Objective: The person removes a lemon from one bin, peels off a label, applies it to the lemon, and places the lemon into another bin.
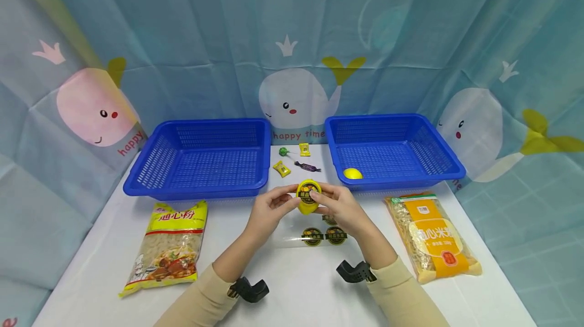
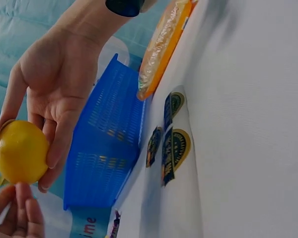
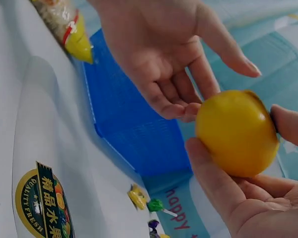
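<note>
A yellow lemon (image 3: 236, 134) is held up over the table, with a round black-and-gold fruit sticker (image 1: 306, 194) on the side towards me. My right hand (image 1: 343, 210) grips it, thumb on the sticker side and fingers behind, as the left wrist view shows. My left hand (image 1: 268, 210) is at the lemon's other side; its fingertips touch or nearly touch the fruit, while its thumb stands apart in the right wrist view. Below lies a clear sticker sheet (image 1: 288, 235) bearing several like stickers, partly hidden by the right hand.
Two blue baskets stand at the back, one left (image 1: 196, 193) and one right (image 1: 397, 183); a yellow lemon (image 1: 353, 173) lies in the right one. Between them are wrapped candies (image 1: 307, 167) and a green lollipop (image 1: 284, 151). Noodle bags flank left (image 1: 169, 246) and right (image 1: 433, 235).
</note>
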### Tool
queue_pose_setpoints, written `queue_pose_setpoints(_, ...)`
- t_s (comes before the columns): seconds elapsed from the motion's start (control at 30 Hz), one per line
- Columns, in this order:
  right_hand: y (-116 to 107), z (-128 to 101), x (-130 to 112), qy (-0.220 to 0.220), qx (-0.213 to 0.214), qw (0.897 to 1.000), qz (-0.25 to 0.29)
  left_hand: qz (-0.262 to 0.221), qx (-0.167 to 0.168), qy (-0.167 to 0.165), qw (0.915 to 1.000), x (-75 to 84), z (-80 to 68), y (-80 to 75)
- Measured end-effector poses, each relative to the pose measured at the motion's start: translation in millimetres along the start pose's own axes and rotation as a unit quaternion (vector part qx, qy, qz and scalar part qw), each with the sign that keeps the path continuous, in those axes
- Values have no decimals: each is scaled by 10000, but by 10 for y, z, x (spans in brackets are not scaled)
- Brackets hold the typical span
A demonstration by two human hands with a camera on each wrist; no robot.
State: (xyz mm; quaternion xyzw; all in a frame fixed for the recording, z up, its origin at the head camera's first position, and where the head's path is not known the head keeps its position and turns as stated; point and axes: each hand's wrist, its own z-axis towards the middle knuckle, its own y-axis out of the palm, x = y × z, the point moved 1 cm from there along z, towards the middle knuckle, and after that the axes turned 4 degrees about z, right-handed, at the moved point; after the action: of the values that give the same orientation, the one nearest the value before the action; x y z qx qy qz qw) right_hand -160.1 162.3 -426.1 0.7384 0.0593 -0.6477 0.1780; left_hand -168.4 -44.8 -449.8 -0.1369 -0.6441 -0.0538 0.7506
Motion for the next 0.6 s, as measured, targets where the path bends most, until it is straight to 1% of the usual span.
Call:
queue_pose_setpoints(0.1, -3, 14, 5, -13, 146, 9999, -60, 138, 82, -343, 9993, 34, 3, 7)
queue_pose_setpoints(0.2, -1, 21, 5, -63, 270, 9993, -264, 233, 181, -522, 9982, 66, 2, 20)
queue_pose_setpoints(0.3, 11, 22, -1, -153, 388, 9979, -489, 43, 189, -591, 9981, 88, 1, 31)
queue_pose_setpoints(0.4, 21, 14, -4, -261, 414, 9968, -631, -226, 143, -621, 9977, 112, 5, 35)
queue_pose_setpoints(0.47, 29, 4, -9, -286, 423, 9969, -595, -276, 181, -677, 9972, 124, 7, 30)
queue_pose_setpoints(0.6, 38, -4, -26, -245, 428, 9982, -348, -162, 327, -856, 9957, 144, 9, 8)
